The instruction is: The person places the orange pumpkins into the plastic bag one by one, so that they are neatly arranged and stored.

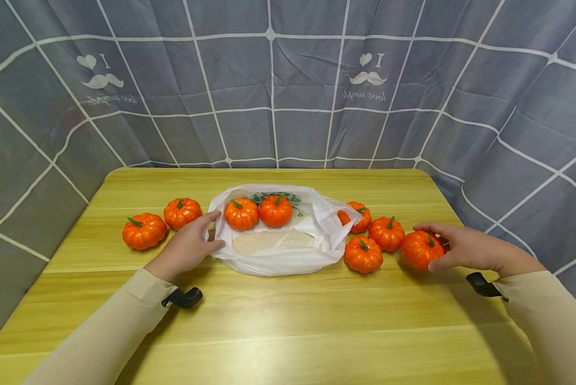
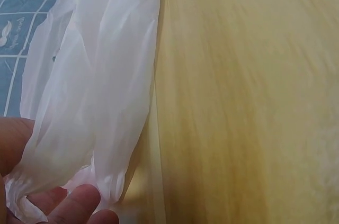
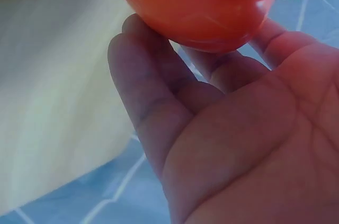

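A white plastic bag (image 1: 280,264) lies mouth open at the middle of the table, with two small orange pumpkins (image 1: 242,214) inside it. My left hand (image 1: 186,246) pinches the bag's left edge; in the left wrist view, thumb and fingers (image 2: 79,203) close round the gathered plastic (image 2: 106,75). At the far right, my right hand (image 1: 466,248) grips another orange pumpkin (image 1: 421,250) with a green stem. From the right wrist view, fingers (image 3: 143,81) curl round the underside of that pumpkin (image 3: 206,7).
Two pumpkins (image 1: 145,231) sit left of my left hand. Three more (image 1: 386,233) cluster between the bag and my right hand, one partly behind the bag's right edge. Grey checked curtain (image 1: 297,80) surrounds the wooden table (image 1: 288,321) at the back and sides.
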`<state>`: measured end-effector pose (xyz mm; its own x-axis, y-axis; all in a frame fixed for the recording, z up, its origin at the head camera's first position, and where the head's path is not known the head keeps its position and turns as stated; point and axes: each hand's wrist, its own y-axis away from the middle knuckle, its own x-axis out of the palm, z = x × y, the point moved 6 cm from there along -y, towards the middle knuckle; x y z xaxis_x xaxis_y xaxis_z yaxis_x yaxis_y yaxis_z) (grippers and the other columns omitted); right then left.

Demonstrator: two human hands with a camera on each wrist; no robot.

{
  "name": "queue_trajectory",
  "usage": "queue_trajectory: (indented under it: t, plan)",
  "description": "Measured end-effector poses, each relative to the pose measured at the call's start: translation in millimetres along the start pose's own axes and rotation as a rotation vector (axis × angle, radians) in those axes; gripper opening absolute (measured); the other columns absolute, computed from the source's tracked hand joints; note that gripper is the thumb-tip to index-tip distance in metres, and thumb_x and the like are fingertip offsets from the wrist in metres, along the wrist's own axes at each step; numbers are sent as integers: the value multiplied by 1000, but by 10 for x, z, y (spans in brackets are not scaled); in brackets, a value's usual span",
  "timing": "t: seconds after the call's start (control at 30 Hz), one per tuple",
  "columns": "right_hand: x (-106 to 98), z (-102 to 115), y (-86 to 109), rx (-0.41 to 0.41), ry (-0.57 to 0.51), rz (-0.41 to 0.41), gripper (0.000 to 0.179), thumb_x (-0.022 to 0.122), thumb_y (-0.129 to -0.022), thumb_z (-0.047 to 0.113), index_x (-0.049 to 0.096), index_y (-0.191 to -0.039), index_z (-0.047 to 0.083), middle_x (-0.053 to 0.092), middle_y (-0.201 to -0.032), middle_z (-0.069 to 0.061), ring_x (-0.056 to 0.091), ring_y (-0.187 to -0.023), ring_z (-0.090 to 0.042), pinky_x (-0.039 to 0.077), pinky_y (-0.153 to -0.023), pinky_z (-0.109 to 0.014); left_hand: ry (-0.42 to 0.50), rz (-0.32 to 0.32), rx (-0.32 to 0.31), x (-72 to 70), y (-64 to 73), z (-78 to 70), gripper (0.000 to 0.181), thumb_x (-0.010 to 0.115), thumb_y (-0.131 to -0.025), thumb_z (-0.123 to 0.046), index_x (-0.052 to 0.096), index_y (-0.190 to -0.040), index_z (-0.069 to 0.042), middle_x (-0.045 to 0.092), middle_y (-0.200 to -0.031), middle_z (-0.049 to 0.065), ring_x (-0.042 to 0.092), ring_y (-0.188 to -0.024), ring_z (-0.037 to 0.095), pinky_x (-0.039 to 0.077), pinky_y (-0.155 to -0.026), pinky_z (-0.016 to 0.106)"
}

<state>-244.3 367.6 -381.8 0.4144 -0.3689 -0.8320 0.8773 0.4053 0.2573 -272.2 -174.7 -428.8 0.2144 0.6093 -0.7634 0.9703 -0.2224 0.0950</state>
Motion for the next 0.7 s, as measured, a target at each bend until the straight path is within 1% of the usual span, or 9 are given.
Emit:
queue_trajectory:
  t: [0.13, 0.2, 0.27, 0.4, 0.53, 0.63, 0.7]
  plan:
    - [-126, 149, -22, -38, -15, -37, 84, 92, -80, 22, 48, -150, 3, 65, -133, -15, 60, -102, -3, 54, -84, -20, 6, 1, 2, 3, 2, -8, 79, 73, -99, -26, 34, -164, -5, 46, -160, 26, 55, -120, 37, 46, -111, 60]
    - [-185, 248, -46, -68, -12, -54, 84, 92, -81, 21, 48, -150, 3, 65, -134, -16, 61, -102, -1, 54, -84, -20, 10, 1, 2, 7, 0, -10, 79, 74, -99, -26, 34, -164, -5, 46, -160, 26, 55, -122, 37, 46, -112, 61]
    - [-236, 355, -79, -87, -8, -67, 83, 92, -82, 21, 48, -151, 4, 64, -135, -15, 61, -104, -4, 55, -85, -20, 9, 1, 7, 7, -2, -15, 79, 74, -99, -27, 34, -164, -5, 47, -159, 27, 56, -121, 37, 46, -112, 61]
    - [-293, 585, -171, -102, -28, -66, 83, 91, -84, 22, 46, -153, 7, 64, -136, -13, 64, -110, -16, 57, -86, -22, 6, 2, 9, 10, -8, -13, 79, 74, -99, -27, 34, -164, -5, 50, -157, 27, 56, -119, 36, 47, -111, 60]
    - [-293, 833, -327, -119, -54, -53, 83, 90, -85, 22, 45, -154, 9, 63, -138, -13, 64, -116, -25, 57, -90, -26, 0, -3, 14, 14, -18, -7, 79, 74, -98, -27, 35, -164, -5, 55, -150, 26, 57, -113, 35, 50, -105, 54]
    - [-270, 1027, -478, -136, -56, -47, 83, 89, -86, 23, 45, -154, 9, 63, -139, -12, 63, -120, -27, 57, -96, -33, -5, -3, 19, 18, -26, -6, 79, 74, -98, -27, 35, -163, -4, 58, -145, 25, 56, -108, 34, 50, -97, 48]
    - [-249, 1163, -581, -150, -45, -49, 83, 89, -86, 23, 45, -155, 10, 64, -139, -12, 64, -121, -28, 56, -100, -39, -4, -2, 19, 22, -31, -9, 79, 74, -98, -27, 35, -163, -4, 58, -143, 25, 56, -105, 33, 49, -92, 44]
